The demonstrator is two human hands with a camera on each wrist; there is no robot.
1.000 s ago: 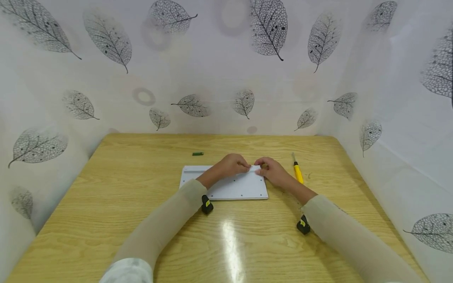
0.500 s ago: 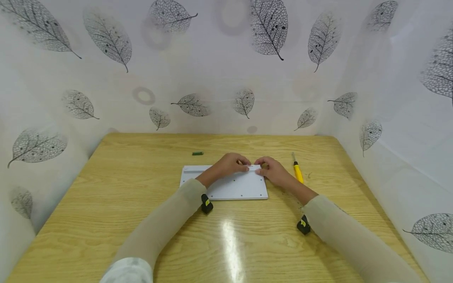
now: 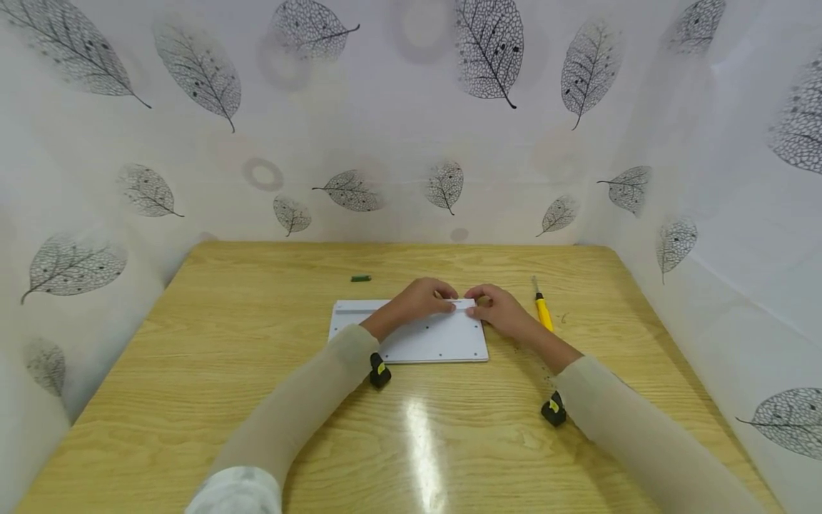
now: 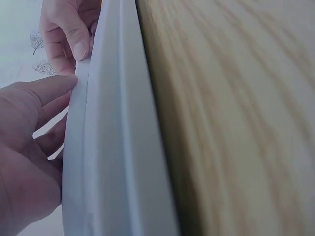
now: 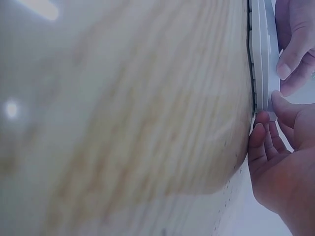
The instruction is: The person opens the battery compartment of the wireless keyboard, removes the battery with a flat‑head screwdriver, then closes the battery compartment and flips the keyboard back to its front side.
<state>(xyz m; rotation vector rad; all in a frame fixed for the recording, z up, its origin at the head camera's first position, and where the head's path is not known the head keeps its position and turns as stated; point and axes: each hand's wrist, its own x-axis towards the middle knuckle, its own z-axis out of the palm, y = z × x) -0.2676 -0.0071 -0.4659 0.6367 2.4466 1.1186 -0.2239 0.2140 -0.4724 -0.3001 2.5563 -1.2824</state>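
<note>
A white keyboard (image 3: pixel 437 343) lies face down on the wooden table, small dark screws dotting its back. Keys show along its underside in the right wrist view. My left hand (image 3: pixel 420 300) grips the raised far edge right of the middle, thumb on the near side and fingers curled behind. At the far right corner my right hand (image 3: pixel 504 314) pinches the same edge between thumb and fingers. Both thumbs sit close together on the raised strip (image 4: pixel 76 147) in the left wrist view. The fingertips behind the edge are partly hidden.
A screwdriver (image 3: pixel 544 314) with a yellow handle lies right of my right hand. Behind the keyboard is a small green cylinder (image 3: pixel 361 278), like a battery. Dark specks lie near the right forearm. A leaf-patterned curtain (image 3: pixel 385 143) surrounds the table.
Both hands keep their places at the keyboard's far edge, with only slight finger shifts of the left hand. The head view has shifted slightly.
</note>
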